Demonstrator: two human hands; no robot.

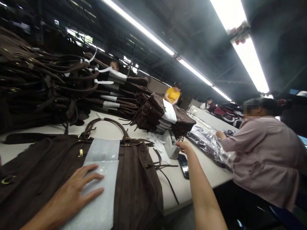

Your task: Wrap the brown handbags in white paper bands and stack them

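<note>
A dark brown handbag (136,179) lies flat on the table in front of me, its looped handle (107,120) stretched out behind it. Over its middle runs a white translucent foam sheet (103,179). My left hand (81,185) rests on that sheet, fingers spread. Further right, my right hand (183,146) is at the edge of a grey tape dispenser (172,148), its fingers pinched together. Whatever is between those fingertips is too small to make out. A black phone (183,166) lies just below the right hand.
More brown bags (43,86) are piled high at the left. Another stack of bags (153,111) with white wraps stands behind the dispenser. To the right, a co-worker (266,153) handles a plastic-covered item (206,143). A person in yellow (172,94) is further back.
</note>
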